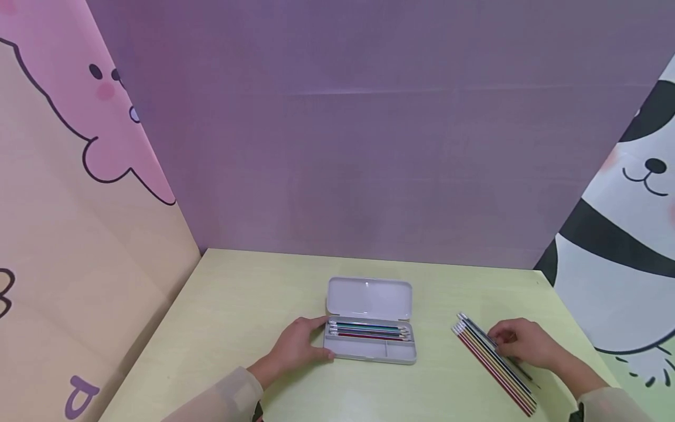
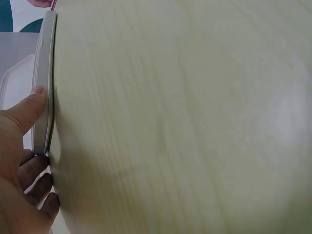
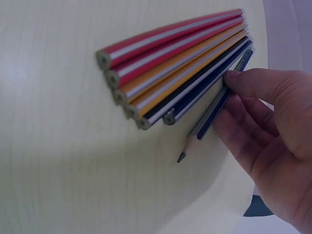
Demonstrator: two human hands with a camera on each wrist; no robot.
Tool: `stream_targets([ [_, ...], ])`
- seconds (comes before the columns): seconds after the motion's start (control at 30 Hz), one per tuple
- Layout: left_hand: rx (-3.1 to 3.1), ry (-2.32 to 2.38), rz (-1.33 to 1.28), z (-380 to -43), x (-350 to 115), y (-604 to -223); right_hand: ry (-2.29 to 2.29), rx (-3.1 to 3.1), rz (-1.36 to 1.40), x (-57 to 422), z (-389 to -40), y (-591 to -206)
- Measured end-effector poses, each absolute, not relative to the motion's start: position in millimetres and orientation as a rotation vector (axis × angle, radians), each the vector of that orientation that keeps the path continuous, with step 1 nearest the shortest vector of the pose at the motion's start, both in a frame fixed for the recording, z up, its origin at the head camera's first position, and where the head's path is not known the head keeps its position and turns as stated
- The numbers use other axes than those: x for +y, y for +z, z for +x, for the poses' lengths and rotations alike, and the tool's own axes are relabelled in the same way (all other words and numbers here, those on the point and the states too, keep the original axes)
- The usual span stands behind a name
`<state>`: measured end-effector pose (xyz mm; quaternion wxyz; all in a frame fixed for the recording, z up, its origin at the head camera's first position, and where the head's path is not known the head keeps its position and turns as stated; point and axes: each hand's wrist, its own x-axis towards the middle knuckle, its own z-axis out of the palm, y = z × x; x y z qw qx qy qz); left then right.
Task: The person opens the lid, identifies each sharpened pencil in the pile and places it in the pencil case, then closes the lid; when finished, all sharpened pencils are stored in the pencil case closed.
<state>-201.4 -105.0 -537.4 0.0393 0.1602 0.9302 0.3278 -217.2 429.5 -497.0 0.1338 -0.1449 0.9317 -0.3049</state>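
A pale grey pencil case (image 1: pixel 364 351) lies on the table with its lid (image 1: pixel 369 298) raised at the back. Several pencils (image 1: pixel 369 331) lie side by side in its rear compartment. My left hand (image 1: pixel 295 344) grips the case's left end, thumb (image 2: pixel 33 105) at the front edge and a finger at the back corner. To the right, my right hand (image 1: pixel 527 344) pinches a dark sharpened pencil (image 3: pixel 209 117) between thumb and fingers. Beside that pencil lies a slanted row of red, yellow and dark striped pencils (image 3: pixel 170 44), their blunt ends toward me.
The light wooden table (image 1: pixel 232 293) meets a purple backdrop (image 1: pixel 337 146) behind. A pink cartoon panel (image 1: pixel 68 176) stands along the left, a panda panel (image 1: pixel 622 246) along the right. Two smaller sections (image 1: pixel 358 350) split by a divider form the case's front.
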Motion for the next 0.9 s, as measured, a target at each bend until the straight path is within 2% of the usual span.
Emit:
stream_targets([
  [0.2,2.85,1.013,0.494,-201.8,-105.2,-536.5,-0.886,2.714,-0.411,424.4,-220.6,-488.7],
  [0.37,2.844,1.024,0.507,-201.7,-105.8,-535.7,-0.931,2.726,-0.483,404.3,-224.0,-467.2],
  [0.63,2.851,1.009,0.505,-201.0,-105.3,-536.1,-0.907,2.736,-0.684,344.3,-235.5,-428.6],
  [0.9,2.854,1.006,0.486,-200.5,-104.4,-536.1,-0.859,2.721,-0.855,273.0,-252.9,-419.6],
])
